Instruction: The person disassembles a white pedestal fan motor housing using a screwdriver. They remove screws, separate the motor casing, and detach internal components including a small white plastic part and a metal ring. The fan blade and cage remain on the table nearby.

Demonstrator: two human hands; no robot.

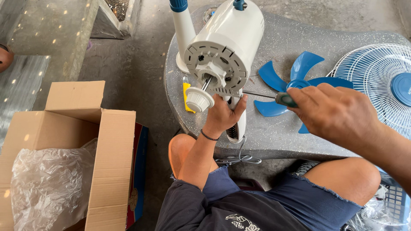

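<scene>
We hold the white fan motor housing from below with our left hand, clenched on its neck, above the grey desk. Our right hand grasps a screwdriver, its tip at the housing's front plate. We judge a screw is being driven; the next move needs a steady, straight tip.

Bare arms; the left hand wears 1 thin black wristband. Frayed blue denim shorts and a dark shirt with a small white print.

Head view, close, steeply downward
</scene>
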